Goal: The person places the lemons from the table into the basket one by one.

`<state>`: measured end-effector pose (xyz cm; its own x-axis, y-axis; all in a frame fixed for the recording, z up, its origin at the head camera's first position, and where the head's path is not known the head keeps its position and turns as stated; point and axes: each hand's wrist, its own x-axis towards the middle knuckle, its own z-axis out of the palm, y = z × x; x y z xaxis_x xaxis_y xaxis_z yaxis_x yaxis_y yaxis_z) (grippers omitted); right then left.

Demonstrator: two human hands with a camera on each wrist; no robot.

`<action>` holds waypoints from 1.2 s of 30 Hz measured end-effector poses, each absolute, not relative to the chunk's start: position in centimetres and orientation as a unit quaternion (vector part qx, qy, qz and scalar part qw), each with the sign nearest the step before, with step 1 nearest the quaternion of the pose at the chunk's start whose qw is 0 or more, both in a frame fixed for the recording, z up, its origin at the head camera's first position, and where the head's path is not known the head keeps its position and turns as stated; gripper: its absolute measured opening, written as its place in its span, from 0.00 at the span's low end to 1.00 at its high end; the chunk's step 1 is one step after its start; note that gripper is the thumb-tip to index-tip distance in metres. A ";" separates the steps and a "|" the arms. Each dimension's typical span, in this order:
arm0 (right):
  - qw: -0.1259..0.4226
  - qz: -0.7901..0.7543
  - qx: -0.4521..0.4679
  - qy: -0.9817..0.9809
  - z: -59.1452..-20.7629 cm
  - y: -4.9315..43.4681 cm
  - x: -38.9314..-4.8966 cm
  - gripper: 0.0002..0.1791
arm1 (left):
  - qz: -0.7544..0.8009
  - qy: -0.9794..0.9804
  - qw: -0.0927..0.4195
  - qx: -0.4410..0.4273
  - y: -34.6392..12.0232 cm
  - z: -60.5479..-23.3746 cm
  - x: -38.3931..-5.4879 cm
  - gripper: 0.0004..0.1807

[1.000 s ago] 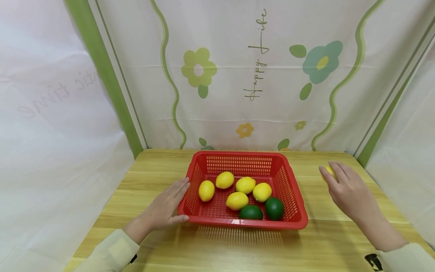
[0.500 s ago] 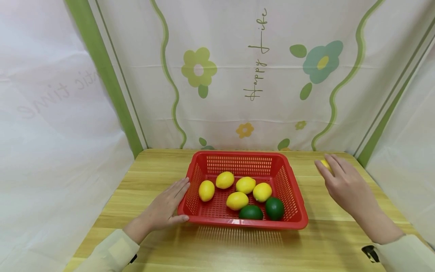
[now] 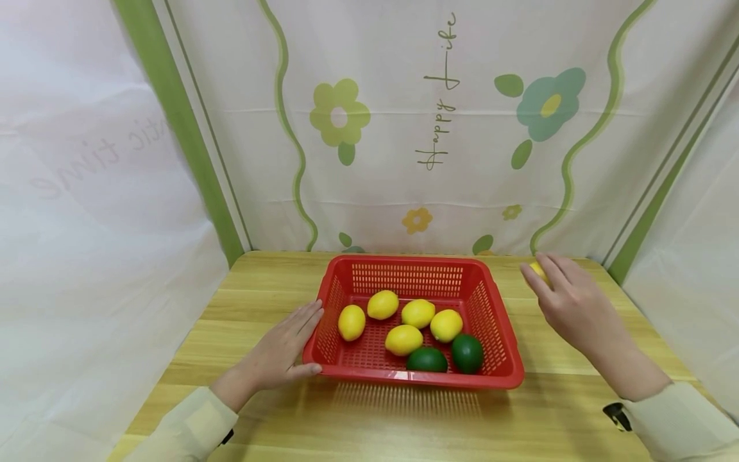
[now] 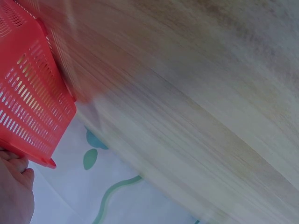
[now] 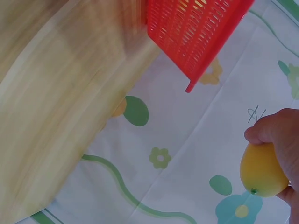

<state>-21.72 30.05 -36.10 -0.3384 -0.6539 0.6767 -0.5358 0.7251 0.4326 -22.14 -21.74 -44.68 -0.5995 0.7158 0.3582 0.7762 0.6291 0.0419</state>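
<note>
In the head view, my right hand (image 3: 580,308) holds a yellow lemon (image 3: 539,271) above the table, to the right of a red plastic basket (image 3: 508,350). The right wrist view shows that lemon (image 5: 262,170) gripped between thumb and fingers, clear of the basket. My left hand (image 3: 280,350) rests at the basket's left front corner, its fairly straight fingers touching the left rim and its thumb at the front edge. Inside the basket lie several lemons (image 3: 351,323) and two dark green fruits (image 3: 467,353), which look like limes or avocados.
The basket stands on a light wooden table (image 3: 265,282). A white curtain (image 3: 381,179) printed with flowers hangs behind the table's far edge, and further white cloth (image 3: 104,256) closes off the sides.
My right hand has moved left and slightly away from me, carrying the lemon closer to the basket. The left hand, the basket and the fruit in it stay put.
</note>
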 end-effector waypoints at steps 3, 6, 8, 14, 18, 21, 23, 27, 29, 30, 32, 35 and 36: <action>0.441 -0.065 0.371 -0.815 -35.9 29.5 -22.0 0.26 | -0.095 -0.889 0.156 -0.419 -21.8 -44.7 -22.1 0.49; 0.442 -0.066 0.378 -0.811 -35.8 28.9 -22.2 0.27 | -0.093 -0.888 0.160 -0.421 -21.8 -44.6 -22.1 0.49; 0.443 -0.066 0.382 -0.809 -35.8 28.6 -22.4 0.27 | -0.092 -0.887 0.162 -0.422 -21.7 -44.6 -22.1 0.49; 0.438 -0.064 0.387 -0.809 -35.7 27.6 -23.0 0.26 | -0.095 -0.889 0.159 -0.420 -21.8 -44.6 -22.1 0.49; 0.438 -0.065 0.391 -0.807 -35.8 27.0 -23.4 0.26 | -0.093 -0.887 0.162 -0.421 -21.8 -44.7 -22.2 0.49; 0.436 -0.065 0.393 -0.807 -35.9 26.6 -23.7 0.26 | -0.094 -0.886 0.164 -0.423 -21.8 -44.7 -22.2 0.49; 0.425 -0.071 0.390 -0.814 -35.9 26.4 -23.8 0.25 | -0.094 -0.887 0.163 -0.422 -21.7 -44.7 -22.2 0.50; 0.400 -0.079 0.385 -0.828 -36.2 26.1 -24.0 0.22 | -0.093 -0.889 0.156 -0.420 -21.8 -44.7 -22.2 0.50; 0.390 -0.083 0.384 -0.833 -36.3 25.9 -24.2 0.21 | -0.093 -0.890 0.152 -0.419 -21.8 -44.7 -22.2 0.50; 0.387 -0.082 0.384 -0.834 -36.4 25.8 -24.3 0.21 | -0.092 -0.890 0.152 -0.419 -21.8 -44.7 -22.2 0.50; 0.386 -0.084 0.386 -0.834 -36.6 25.5 -24.5 0.23 | -0.093 -0.890 0.153 -0.419 -21.8 -44.7 -22.1 0.50; 0.392 -0.089 0.391 -0.828 -36.8 25.1 -24.9 0.24 | -0.096 -0.887 0.160 -0.422 -21.8 -44.8 -22.2 0.50; 0.395 -0.088 0.393 -0.826 -36.8 25.0 -25.0 0.25 | -0.096 -0.885 0.165 -0.423 -21.8 -44.8 -22.2 0.50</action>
